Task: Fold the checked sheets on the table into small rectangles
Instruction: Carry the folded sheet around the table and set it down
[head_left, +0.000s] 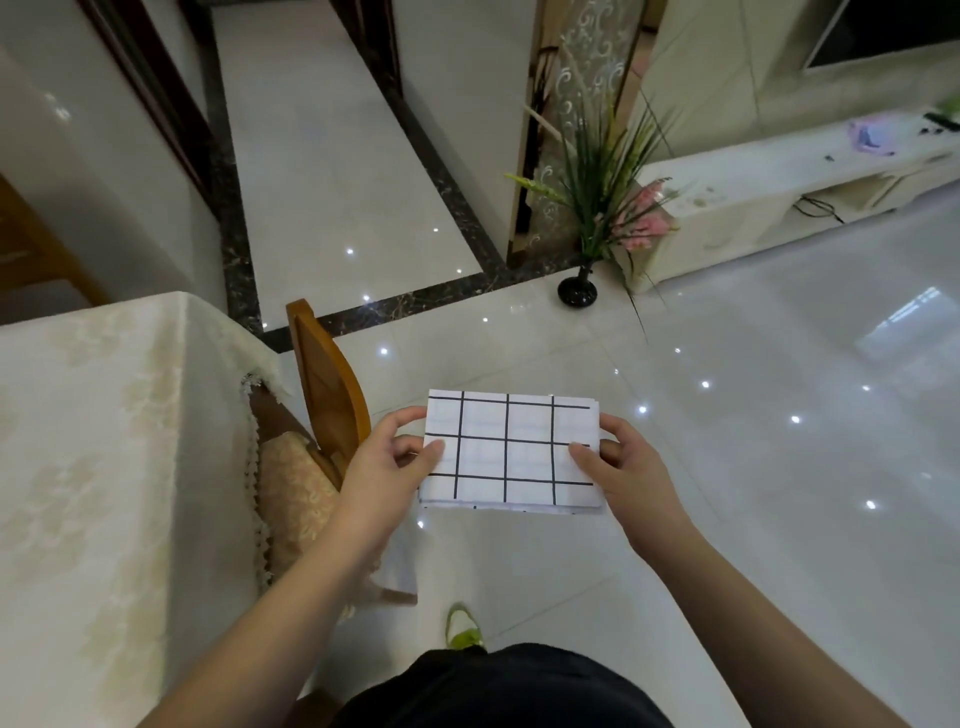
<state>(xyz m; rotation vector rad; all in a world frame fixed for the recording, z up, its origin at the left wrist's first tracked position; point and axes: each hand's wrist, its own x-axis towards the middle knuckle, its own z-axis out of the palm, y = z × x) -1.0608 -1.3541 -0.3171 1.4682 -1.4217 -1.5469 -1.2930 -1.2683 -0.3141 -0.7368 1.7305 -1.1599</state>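
Head view shows the checked sheet already a small rectangle, pinched at its ends by the left hand and right hand above the floor (beside the table), so setting it down looks next.

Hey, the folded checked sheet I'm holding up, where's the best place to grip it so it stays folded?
Grip the folded checked sheet at its two short edges, coming in from each side, as the left hand and right hand do now: thumbs on top, fingers beneath. It lies flat as a layered rectangle, so pinching there probably clamps the layers together.
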